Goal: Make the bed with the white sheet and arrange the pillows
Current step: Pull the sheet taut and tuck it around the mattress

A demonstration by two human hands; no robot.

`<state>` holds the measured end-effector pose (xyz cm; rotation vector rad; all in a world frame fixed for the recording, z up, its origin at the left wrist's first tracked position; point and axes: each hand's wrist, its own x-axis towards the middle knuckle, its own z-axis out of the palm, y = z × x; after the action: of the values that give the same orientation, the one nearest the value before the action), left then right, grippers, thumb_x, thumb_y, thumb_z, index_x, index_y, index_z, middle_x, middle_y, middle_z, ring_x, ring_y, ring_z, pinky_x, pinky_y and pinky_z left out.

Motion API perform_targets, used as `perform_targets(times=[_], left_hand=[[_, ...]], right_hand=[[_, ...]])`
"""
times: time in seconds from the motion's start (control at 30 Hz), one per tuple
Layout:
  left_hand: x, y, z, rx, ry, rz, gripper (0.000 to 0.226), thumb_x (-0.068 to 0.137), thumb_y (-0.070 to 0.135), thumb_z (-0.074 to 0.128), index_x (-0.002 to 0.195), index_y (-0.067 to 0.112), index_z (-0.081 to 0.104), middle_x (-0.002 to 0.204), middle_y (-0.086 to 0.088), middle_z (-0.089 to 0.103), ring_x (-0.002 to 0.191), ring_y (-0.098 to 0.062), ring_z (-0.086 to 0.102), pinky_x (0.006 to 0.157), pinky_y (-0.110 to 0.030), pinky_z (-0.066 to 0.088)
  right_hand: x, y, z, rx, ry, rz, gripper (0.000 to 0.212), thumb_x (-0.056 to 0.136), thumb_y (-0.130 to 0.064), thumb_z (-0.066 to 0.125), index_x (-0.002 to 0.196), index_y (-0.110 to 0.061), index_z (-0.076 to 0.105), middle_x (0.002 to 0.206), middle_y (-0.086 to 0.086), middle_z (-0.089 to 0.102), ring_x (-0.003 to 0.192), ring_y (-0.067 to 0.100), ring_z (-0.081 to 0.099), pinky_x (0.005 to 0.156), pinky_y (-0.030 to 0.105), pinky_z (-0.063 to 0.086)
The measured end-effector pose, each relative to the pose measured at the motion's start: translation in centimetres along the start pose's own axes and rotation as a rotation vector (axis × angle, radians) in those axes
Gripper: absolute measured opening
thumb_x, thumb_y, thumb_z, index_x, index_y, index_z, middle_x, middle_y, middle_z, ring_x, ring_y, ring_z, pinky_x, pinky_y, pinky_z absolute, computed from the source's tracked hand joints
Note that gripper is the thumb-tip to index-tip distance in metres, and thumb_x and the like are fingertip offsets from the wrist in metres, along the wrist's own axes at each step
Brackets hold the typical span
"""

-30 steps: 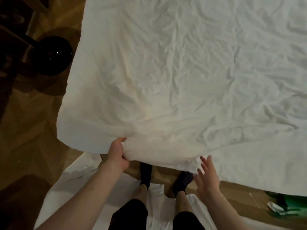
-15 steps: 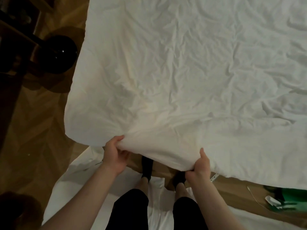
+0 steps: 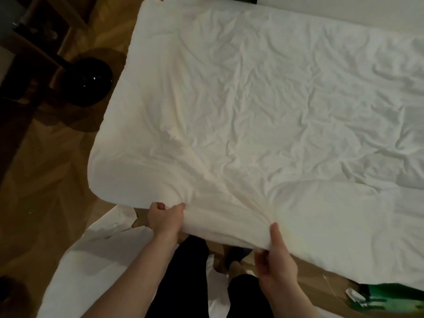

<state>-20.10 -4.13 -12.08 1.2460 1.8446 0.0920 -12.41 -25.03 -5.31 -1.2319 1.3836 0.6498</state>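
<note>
Wooden floor [image 3: 46, 203] runs along the bed's side, with a round black object [image 3: 88, 81] standing on it well beyond your left hand [image 3: 165, 218] and a green item [image 3: 390, 297] lying just right of your right hand [image 3: 275, 258]. Your white sheet [image 3: 252, 111] covers the bed ahead of your fingers, wrinkled all over. Both hands pinch its near edge, fingers curled under the hem with each thumb on top, lifting a fold above your legs.

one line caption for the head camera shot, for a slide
Both hands, left hand and right hand, grip the near edge of the wrinkled white sheet spread over the bed.
</note>
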Motion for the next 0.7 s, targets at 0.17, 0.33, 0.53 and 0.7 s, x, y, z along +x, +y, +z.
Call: perform_targets(times=[0.17,0.33,0.53,0.7], left_hand=[[-1.5,3.0,-1.7,0.194,-0.045,0.542,0.042,0.077,0.025,0.082,0.106,0.019,0.052,0.101,0.003,0.061,0.090,-0.019,0.059,0.075,-0.030,0.042],[0.0,2.0,-3.1,0.332,-0.648,0.864,0.098,0.082,0.043,0.069,0.160,0.034,0.011,0.165,0.012,0.019,0.151,-0.010,0.023,0.120,-0.033,0.028],[1.5,1.7,2.7,0.542,-0.361,1.020,0.090,0.077,0.030,0.077,0.154,0.018,0.031,0.153,-0.005,0.043,0.142,-0.024,0.038,0.120,-0.046,0.031],[2.3,5.7,3.6,0.590,-0.405,0.959,0.010,0.083,0.018,0.057,0.087,0.024,0.065,0.084,0.003,0.071,0.078,-0.019,0.066,0.065,-0.033,0.052]], right_hand=[[-0.6,0.3,0.3,-0.247,0.042,-0.127,0.050,0.077,-0.053,0.084,0.101,-0.013,0.065,0.087,0.005,0.069,0.057,0.021,0.058,0.056,0.036,0.052],[0.0,-3.8,3.9,-0.036,-0.240,0.113,0.012,0.102,-0.028,0.057,0.091,-0.023,0.055,0.060,-0.006,0.040,0.033,0.005,0.024,0.028,0.018,0.024],[-2.7,-4.7,6.0,-0.117,-0.366,0.172,0.027,0.106,-0.028,0.044,0.080,-0.024,0.053,0.055,-0.007,0.033,0.033,0.005,0.022,0.031,0.017,0.024],[-2.7,-5.2,5.4,-0.134,-0.261,-0.137,0.036,0.098,-0.045,0.065,0.114,-0.013,0.058,0.087,0.000,0.064,0.059,0.010,0.059,0.049,0.024,0.049]])
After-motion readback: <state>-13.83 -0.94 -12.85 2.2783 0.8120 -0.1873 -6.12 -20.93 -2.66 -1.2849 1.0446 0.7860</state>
